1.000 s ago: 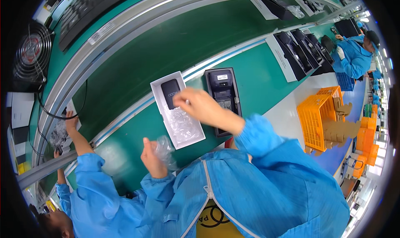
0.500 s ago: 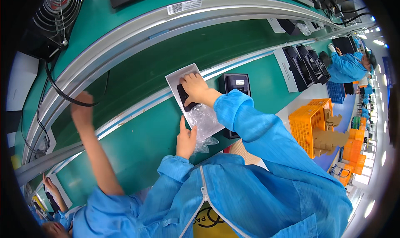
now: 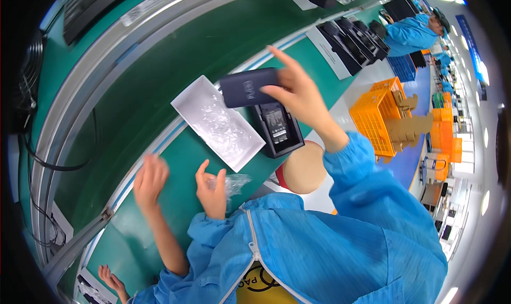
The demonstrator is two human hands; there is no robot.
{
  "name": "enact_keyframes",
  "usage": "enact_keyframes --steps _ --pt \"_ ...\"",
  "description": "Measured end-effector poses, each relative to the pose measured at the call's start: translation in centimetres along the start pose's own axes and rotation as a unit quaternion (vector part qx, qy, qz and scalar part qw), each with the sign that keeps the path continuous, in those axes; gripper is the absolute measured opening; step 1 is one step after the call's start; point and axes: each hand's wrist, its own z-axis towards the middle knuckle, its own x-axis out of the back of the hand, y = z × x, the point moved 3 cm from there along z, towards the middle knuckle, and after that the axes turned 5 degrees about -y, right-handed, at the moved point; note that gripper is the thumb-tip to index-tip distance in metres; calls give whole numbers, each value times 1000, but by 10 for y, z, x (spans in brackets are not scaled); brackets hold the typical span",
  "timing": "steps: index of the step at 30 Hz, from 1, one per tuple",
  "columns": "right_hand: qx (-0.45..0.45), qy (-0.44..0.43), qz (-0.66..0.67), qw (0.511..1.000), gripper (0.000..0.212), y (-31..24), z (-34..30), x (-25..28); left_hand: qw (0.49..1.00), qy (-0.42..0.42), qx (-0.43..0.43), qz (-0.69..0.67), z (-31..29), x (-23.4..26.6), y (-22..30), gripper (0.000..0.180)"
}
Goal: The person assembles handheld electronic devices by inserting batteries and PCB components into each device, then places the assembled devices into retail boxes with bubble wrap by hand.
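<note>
My right hand (image 3: pixel 303 96) pinches a dark, flat rectangular piece (image 3: pixel 242 88) with pale print, between thumb and fingers, the index finger raised. It hovers over the gap between a white open box (image 3: pixel 183 99) and a black open box (image 3: pixel 299 143). Inside the white box lies crumpled clear plastic film (image 3: pixel 221 120); in the black one sits a dark device (image 3: pixel 277 126) with a label. My left hand (image 3: pixel 213 195) is open, thumb and index finger apart, just short of the white box's near end. Beside and partly behind its fingers is a clear plastic bag (image 3: pixel 236 185).
A neighbour's bare hand (image 3: pixel 150 182) is at the left over the green bench. Along the bench's far right stand black boxes (image 3: pixel 346 43). An orange crate (image 3: pixel 372 120) with cardboard and a round tan stool seat (image 3: pixel 303 168) are at the right. A metal rail (image 3: pixel 112 56) runs behind.
My right hand has come out of the white box, lifting the dark piece up and to the right. My left hand has drawn off the box's side. The neighbour's hand has moved nearer.
</note>
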Motion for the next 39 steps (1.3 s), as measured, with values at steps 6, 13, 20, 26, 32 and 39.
enact_keyframes --steps 6,13,20,26,32,39 --pt "-132 259 319 902 46 89 -143 52 987 -87 -125 43 1 -11 44 36" --pt "-271 109 251 923 44 103 -195 10 895 -250 176 -325 -17 -153 45 36" --pt "177 -139 -379 898 50 79 -187 54 861 -350 250 -272 11 -162 40 21" --pt "279 -110 -410 861 45 107 -143 69 868 -304 284 -271 15 -163 25 19" --pt "274 -48 -434 857 46 145 -124 52 871 -159 -296 357 -22 -159 23 33" --pt "244 -69 -439 862 44 156 -123 30 848 -147 -338 381 -8 -154 8 35"
